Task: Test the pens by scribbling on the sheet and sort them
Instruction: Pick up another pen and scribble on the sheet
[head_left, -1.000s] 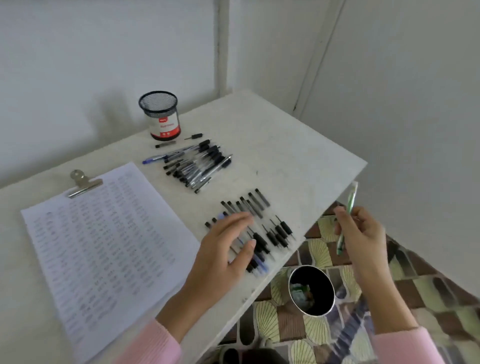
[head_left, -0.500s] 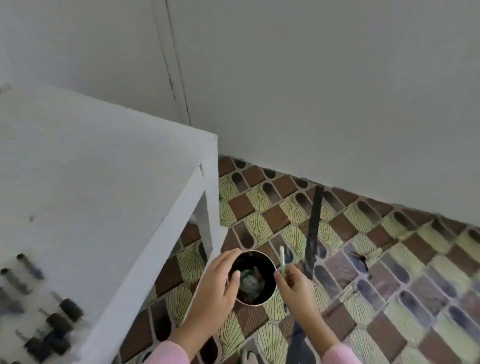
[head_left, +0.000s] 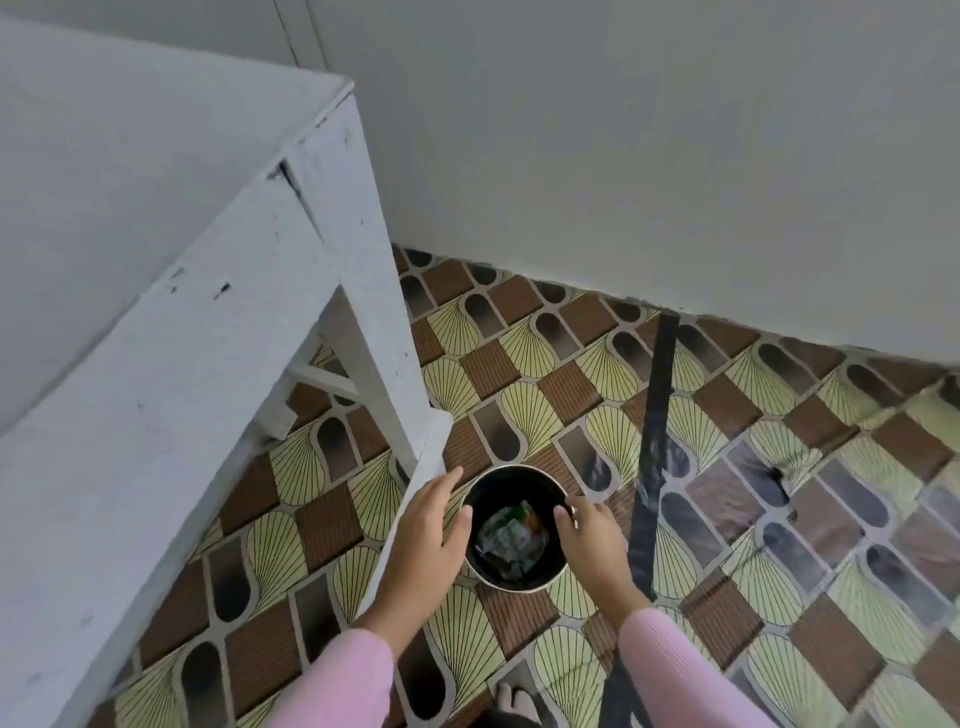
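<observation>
A round black bin (head_left: 519, 471) stands on the patterned floor beside the white table (head_left: 156, 364). Crumpled wrappers and a green item (head_left: 511, 530) lie inside it. My left hand (head_left: 426, 530) is at the bin's left side, fingers straight, thumb at the rim. Over the right rim hangs my right hand (head_left: 589, 535), its fingertips loosely bent at the edge with no pen visible in them. The pens and the sheet on the tabletop are out of view.
The white table leg (head_left: 363, 322) and its brace stand just left of the bin. A black strip (head_left: 657, 415) runs across the tiles to the right. The grey wall (head_left: 623, 156) closes the back. Toes of a foot (head_left: 514, 699) show at the bottom.
The view dropped from the tabletop to the floor. Both hands came down to the bin. The green pen that my right hand held is no longer in it.
</observation>
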